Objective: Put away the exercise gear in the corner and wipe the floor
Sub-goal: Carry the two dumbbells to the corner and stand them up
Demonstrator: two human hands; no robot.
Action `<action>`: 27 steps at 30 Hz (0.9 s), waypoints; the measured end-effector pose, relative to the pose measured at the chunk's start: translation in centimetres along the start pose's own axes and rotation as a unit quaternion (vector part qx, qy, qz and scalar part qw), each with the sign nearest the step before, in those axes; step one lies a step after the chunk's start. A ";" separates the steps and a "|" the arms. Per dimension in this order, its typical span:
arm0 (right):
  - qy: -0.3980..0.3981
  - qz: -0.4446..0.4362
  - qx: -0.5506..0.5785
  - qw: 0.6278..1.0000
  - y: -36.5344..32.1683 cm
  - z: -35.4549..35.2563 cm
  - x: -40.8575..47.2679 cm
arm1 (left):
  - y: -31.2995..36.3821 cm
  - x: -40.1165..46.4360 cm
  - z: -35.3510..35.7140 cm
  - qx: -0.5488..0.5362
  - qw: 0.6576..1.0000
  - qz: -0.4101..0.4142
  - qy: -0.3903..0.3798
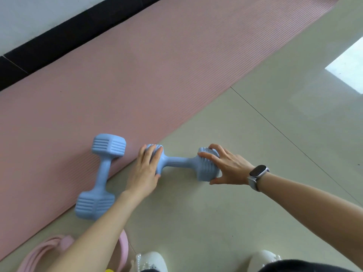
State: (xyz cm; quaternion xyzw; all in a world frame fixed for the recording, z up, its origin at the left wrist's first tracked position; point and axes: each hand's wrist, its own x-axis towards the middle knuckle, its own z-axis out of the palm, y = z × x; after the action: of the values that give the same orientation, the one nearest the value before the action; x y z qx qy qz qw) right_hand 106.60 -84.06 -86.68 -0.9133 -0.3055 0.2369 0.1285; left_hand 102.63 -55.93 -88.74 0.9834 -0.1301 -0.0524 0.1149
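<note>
Two light blue dumbbells lie by the edge of a pink exercise mat [157,65]. One dumbbell [102,173] rests partly on the mat, its near head on the tile. The other dumbbell [178,160] lies across the tile floor just off the mat. My left hand [145,171] covers its left head, fingers wrapped over it. My right hand [225,165], with a smartwatch on the wrist, grips its right head between spread fingers and thumb.
Pale glossy tile floor [255,213] fills the right and near side. A black skirting strip [59,42] runs under a white wall at the top left. Pink resistance bands [45,254] lie at the bottom left. My white shoes [151,260] show at the bottom edge.
</note>
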 end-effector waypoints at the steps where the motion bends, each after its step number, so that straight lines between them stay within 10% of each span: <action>1: 0.007 -0.002 -0.016 1.000 -0.1 -0.3 0.1 | 0.0 0.0 0.0 -0.028 1.000 -0.005 0.003; 8: 0.041 -0.117 -0.099 0.987 -3.9 -0.6 4.1 | -4.0 -1.1 -2.9 -0.009 0.959 -0.223 0.172; 13: -0.054 -0.066 -0.105 0.991 -6.8 0.1 6.4 | -7.0 -2.7 -3.0 -0.112 0.875 -0.471 0.012; 27: -0.135 0.093 -0.003 0.986 -8.6 2.0 10.3 | -9.6 -2.7 -2.4 -0.244 0.855 -0.450 -0.088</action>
State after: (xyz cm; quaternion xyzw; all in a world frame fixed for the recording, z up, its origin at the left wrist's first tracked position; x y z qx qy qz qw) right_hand 108.46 -70.78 -88.77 -0.8975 -0.2350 0.3682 0.0605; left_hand 102.67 -45.71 -88.54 0.8666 0.3336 -0.2144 0.3028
